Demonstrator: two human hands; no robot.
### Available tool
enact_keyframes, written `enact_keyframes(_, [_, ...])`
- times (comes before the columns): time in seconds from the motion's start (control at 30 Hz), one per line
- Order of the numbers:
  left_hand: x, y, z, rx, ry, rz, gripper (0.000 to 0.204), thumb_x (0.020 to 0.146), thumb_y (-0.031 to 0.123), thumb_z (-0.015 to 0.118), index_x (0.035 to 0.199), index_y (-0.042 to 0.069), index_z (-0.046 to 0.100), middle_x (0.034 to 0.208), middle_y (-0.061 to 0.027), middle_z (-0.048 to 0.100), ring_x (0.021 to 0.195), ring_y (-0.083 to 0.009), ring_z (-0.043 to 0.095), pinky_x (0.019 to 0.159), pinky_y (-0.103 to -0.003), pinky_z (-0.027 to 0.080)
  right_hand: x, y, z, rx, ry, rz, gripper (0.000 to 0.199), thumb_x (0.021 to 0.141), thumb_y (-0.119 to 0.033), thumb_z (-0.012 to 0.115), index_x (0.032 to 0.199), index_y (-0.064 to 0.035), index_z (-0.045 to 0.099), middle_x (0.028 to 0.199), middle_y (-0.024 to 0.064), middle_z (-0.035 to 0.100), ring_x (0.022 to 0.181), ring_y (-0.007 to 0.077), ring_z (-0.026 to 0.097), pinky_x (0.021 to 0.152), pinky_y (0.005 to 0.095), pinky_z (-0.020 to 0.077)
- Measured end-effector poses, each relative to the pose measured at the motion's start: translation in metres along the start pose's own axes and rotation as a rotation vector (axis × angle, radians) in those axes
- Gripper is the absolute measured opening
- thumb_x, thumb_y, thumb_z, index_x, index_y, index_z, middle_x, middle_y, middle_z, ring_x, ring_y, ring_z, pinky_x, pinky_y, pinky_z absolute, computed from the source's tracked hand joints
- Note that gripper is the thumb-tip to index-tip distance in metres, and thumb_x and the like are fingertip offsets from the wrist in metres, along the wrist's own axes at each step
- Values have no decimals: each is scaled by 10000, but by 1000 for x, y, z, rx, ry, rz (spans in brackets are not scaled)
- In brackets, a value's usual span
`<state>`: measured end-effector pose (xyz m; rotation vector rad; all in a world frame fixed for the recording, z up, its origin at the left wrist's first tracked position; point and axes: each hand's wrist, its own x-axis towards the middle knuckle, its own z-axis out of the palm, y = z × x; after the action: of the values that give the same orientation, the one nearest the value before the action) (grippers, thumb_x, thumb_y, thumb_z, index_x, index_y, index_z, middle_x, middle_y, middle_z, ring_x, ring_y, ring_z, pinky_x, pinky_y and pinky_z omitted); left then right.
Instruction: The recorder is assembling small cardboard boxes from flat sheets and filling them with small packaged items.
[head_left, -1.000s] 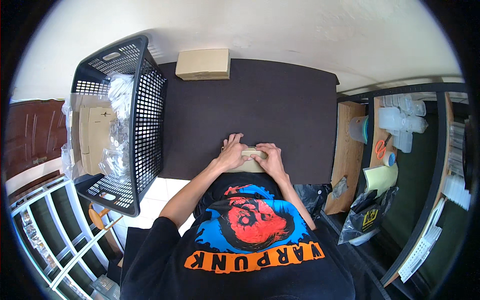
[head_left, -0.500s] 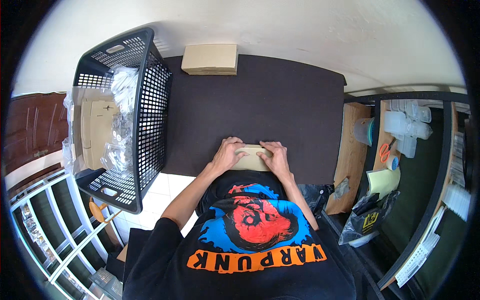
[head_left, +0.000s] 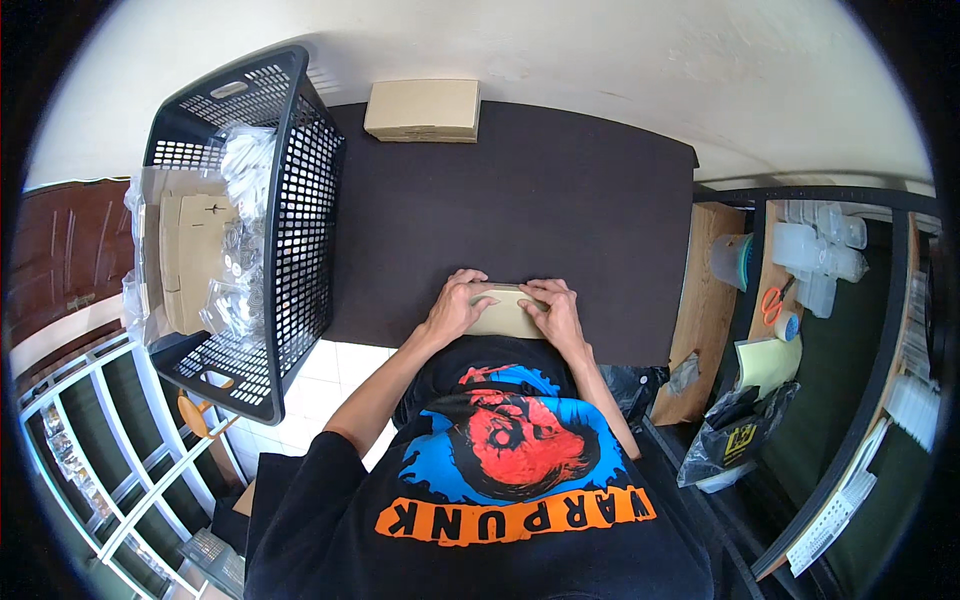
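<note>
Close to my body, at the near edge of the dark table (head_left: 520,195), a small tan cardboard box (head_left: 505,317) is held between both hands. My left hand (head_left: 461,302) grips its left end, thumb lying on the top near the far edge. The right end is in my right hand (head_left: 552,306), whose thumb also rests on the top while the fingers curl over the far side. The fingertips of both hands are partly hidden behind the box.
A closed cardboard box (head_left: 422,112) sits at the table's far edge by the wall. To the left stands a black plastic basket (head_left: 308,220) with flat cardboard and clear plastic packets. On the right, a shelf (head_left: 707,310) carries plastic containers (head_left: 815,250), orange-handled scissors (head_left: 773,304) and a tape roll (head_left: 787,325).
The thumbs have shifted slightly outward and up toward the far edge of the box, so more of its top shows. Both hands keep hold of it.
</note>
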<state>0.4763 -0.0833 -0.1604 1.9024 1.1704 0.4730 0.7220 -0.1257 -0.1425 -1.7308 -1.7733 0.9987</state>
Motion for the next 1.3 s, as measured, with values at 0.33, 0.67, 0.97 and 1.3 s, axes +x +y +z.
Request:
enact_keyframes(0.33, [8, 2, 7, 3, 47, -75, 220, 898, 148, 818, 1041, -19, 822, 1197, -196, 737, 1084, -376, 702, 980, -452, 555, 4, 8, 9, -15, 24, 7, 224, 907, -120, 787, 1119, -71, 841, 1093, 141, 794, 1047, 337, 710, 962, 439, 559])
enact_keyframes(0.67, [8, -1, 11, -13, 53, -58, 174, 895, 143, 804, 1007, 13, 835, 1054, -166, 767, 1016, -352, 704, 917, -467, 538, 5, 9, 8, -33, 19, -17, 203, 911, -132, 787, 1099, -80, 846, 1092, 130, 794, 1029, 339, 707, 939, 444, 562])
enact_keyframes(0.97, [17, 6, 8, 13, 28, -44, 160, 885, 90, 807, 1015, -2, 829, 1092, -195, 766, 1005, -383, 727, 896, -464, 573, 5, 2, 7, -67, 7, -1, 202, 908, -122, 786, 1097, -76, 844, 1132, 121, 785, 1019, 337, 704, 931, 452, 563])
enact_keyframes(1.3, [16, 0, 8, -30, -6, -19, 168, 867, 71, 814, 1022, 9, 830, 1115, -205, 761, 1015, -388, 733, 903, -463, 578, -6, 7, 22, 79, 146, 62, 295, 800, -80, 870, 1086, -20, 831, 1220, 201, 742, 1095, 371, 710, 992, 468, 563])
